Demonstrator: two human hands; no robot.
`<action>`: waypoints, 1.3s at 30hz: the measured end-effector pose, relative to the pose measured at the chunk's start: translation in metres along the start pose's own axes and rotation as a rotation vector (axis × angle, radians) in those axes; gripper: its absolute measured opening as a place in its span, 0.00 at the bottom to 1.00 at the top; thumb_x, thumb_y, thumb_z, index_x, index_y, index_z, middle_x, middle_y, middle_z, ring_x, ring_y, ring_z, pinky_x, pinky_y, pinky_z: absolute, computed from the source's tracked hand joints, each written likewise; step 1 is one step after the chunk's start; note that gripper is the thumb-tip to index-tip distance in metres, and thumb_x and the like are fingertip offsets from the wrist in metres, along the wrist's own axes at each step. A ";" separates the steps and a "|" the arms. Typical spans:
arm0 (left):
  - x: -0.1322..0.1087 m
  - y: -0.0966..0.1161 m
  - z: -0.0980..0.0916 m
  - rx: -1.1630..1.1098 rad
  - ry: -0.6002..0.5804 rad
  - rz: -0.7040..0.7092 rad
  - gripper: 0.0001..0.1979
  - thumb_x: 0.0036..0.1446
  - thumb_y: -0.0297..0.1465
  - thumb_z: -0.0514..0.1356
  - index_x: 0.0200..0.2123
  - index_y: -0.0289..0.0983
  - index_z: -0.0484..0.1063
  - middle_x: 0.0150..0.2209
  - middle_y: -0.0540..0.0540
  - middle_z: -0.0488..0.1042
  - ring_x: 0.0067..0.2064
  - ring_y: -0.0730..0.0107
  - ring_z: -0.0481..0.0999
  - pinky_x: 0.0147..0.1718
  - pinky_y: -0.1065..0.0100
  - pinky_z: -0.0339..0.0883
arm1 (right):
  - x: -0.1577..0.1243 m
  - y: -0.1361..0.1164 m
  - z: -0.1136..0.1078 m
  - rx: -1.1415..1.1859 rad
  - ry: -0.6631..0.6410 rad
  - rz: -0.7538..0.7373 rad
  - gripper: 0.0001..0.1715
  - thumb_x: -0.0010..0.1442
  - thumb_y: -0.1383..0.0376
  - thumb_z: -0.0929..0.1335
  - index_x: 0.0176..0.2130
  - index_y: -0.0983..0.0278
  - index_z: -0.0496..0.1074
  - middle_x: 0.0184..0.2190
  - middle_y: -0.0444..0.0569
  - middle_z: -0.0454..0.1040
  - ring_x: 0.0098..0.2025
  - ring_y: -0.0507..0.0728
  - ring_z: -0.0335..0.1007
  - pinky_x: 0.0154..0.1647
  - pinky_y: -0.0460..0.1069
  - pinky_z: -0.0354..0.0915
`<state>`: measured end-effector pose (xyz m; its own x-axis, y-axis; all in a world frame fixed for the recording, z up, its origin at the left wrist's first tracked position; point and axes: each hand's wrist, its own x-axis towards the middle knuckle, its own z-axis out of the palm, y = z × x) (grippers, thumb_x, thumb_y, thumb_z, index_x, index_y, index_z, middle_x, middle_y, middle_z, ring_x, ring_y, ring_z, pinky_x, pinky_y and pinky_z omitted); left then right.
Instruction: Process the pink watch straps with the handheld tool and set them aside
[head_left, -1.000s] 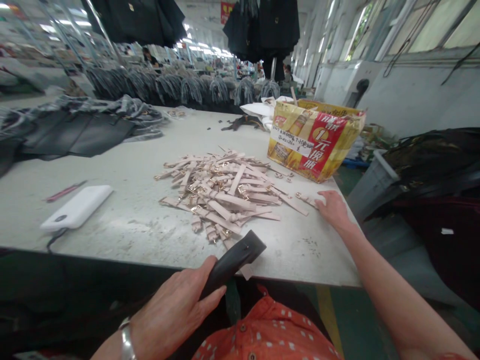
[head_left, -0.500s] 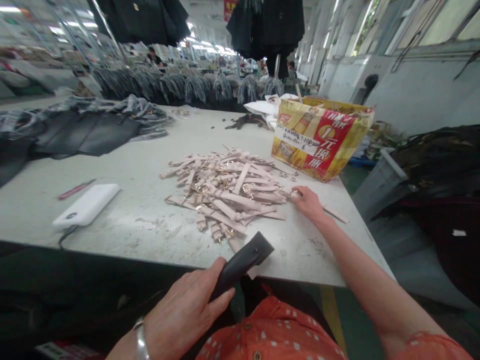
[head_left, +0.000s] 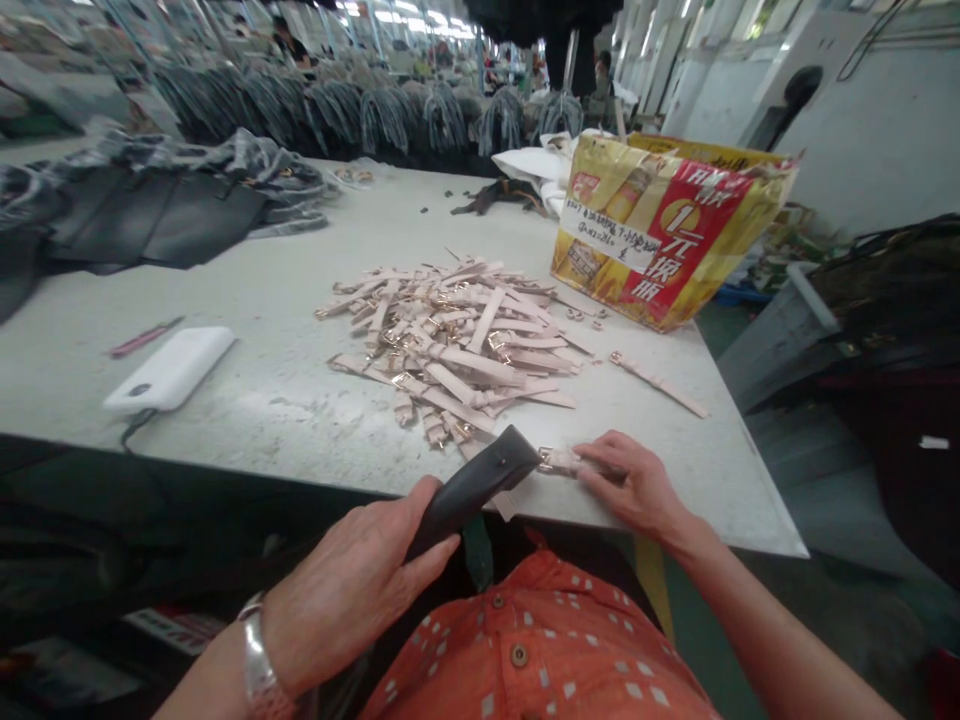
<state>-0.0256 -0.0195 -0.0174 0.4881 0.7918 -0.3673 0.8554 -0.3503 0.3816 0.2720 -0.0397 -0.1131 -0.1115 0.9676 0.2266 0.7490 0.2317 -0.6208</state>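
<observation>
My left hand (head_left: 352, 585) is closed around a black leather strap piece (head_left: 472, 488), holding it over the near edge of the grey work table (head_left: 262, 400). My right hand (head_left: 634, 485) pinches a small pink strap with a gold buckle (head_left: 559, 460) and holds its end against the tip of the black piece. A pile of pink straps with gold buckles (head_left: 457, 350) lies just beyond both hands. One single pink strap (head_left: 658, 383) lies apart to the right.
A yellow and red printed bag (head_left: 667, 235) stands at the table's far right. A white power bank (head_left: 171, 368) with a cable and a pink pen (head_left: 144, 337) lie at the left. Black bags (head_left: 150, 215) are heaped at the far left. A grey bin (head_left: 780, 330) stands beside the table.
My right hand drew back from the right side of the pile to the near table edge, now holding a pink strap against the black piece. My left hand stayed about where it was.
</observation>
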 end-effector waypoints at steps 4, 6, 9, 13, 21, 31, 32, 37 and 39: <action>0.001 0.002 0.001 0.034 -0.023 -0.006 0.16 0.57 0.43 0.47 0.44 0.40 0.61 0.31 0.48 0.72 0.35 0.64 0.73 0.34 0.66 0.61 | 0.002 0.001 0.000 -0.058 -0.011 -0.028 0.14 0.53 0.59 0.68 0.41 0.59 0.74 0.33 0.49 0.72 0.36 0.56 0.66 0.36 0.50 0.62; 0.003 0.005 0.000 0.061 -0.039 0.012 0.16 0.57 0.43 0.47 0.44 0.41 0.61 0.32 0.48 0.73 0.36 0.63 0.73 0.36 0.65 0.61 | 0.002 0.000 0.000 -0.052 -0.004 -0.034 0.12 0.53 0.60 0.68 0.39 0.60 0.74 0.32 0.49 0.72 0.36 0.56 0.65 0.36 0.50 0.61; 0.008 0.012 -0.002 0.108 -0.052 0.040 0.17 0.57 0.43 0.47 0.45 0.41 0.60 0.34 0.47 0.73 0.37 0.62 0.73 0.36 0.64 0.61 | 0.003 -0.002 0.001 -0.031 0.003 -0.037 0.08 0.52 0.63 0.68 0.35 0.62 0.72 0.31 0.48 0.71 0.36 0.56 0.64 0.37 0.50 0.60; 0.018 0.021 -0.005 0.119 -0.093 0.098 0.15 0.58 0.41 0.46 0.44 0.41 0.61 0.32 0.48 0.74 0.35 0.63 0.74 0.33 0.66 0.61 | 0.004 -0.003 0.001 -0.038 -0.010 -0.035 0.06 0.48 0.68 0.67 0.32 0.63 0.69 0.29 0.47 0.69 0.34 0.55 0.62 0.36 0.49 0.59; 0.031 0.027 -0.006 0.140 -0.130 0.098 0.15 0.57 0.41 0.46 0.44 0.41 0.61 0.31 0.47 0.73 0.35 0.63 0.74 0.33 0.66 0.61 | 0.004 -0.005 -0.001 -0.012 -0.024 -0.072 0.11 0.48 0.71 0.65 0.35 0.63 0.69 0.30 0.48 0.68 0.35 0.56 0.62 0.36 0.50 0.59; 0.040 0.031 -0.006 0.191 -0.122 0.084 0.16 0.56 0.41 0.46 0.43 0.38 0.61 0.31 0.45 0.73 0.33 0.63 0.74 0.31 0.67 0.61 | 0.003 -0.008 -0.010 -0.040 -0.068 -0.062 0.08 0.51 0.66 0.66 0.35 0.63 0.72 0.30 0.48 0.72 0.33 0.54 0.66 0.35 0.48 0.61; 0.040 0.031 -0.005 0.199 -0.118 0.089 0.16 0.57 0.41 0.46 0.44 0.38 0.61 0.31 0.45 0.74 0.33 0.63 0.74 0.31 0.67 0.61 | 0.004 -0.009 -0.011 -0.049 -0.081 -0.054 0.09 0.51 0.66 0.66 0.35 0.63 0.72 0.31 0.48 0.72 0.33 0.54 0.67 0.35 0.48 0.62; 0.038 0.032 -0.005 0.208 -0.106 0.116 0.17 0.57 0.41 0.45 0.43 0.38 0.62 0.32 0.44 0.74 0.34 0.61 0.74 0.30 0.66 0.62 | 0.005 -0.013 -0.019 -0.087 -0.159 -0.062 0.12 0.51 0.70 0.64 0.36 0.61 0.73 0.33 0.48 0.72 0.35 0.54 0.66 0.37 0.48 0.62; 0.038 0.034 -0.005 0.202 -0.103 0.119 0.16 0.57 0.41 0.46 0.43 0.38 0.62 0.33 0.44 0.74 0.34 0.62 0.74 0.31 0.66 0.62 | 0.005 -0.013 -0.020 -0.083 -0.177 -0.077 0.12 0.51 0.71 0.64 0.35 0.62 0.74 0.33 0.48 0.71 0.35 0.54 0.66 0.36 0.48 0.62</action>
<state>0.0209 0.0014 -0.0140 0.5936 0.6875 -0.4183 0.8031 -0.5390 0.2538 0.2748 -0.0397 -0.0894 -0.2782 0.9515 0.1315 0.7842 0.3040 -0.5409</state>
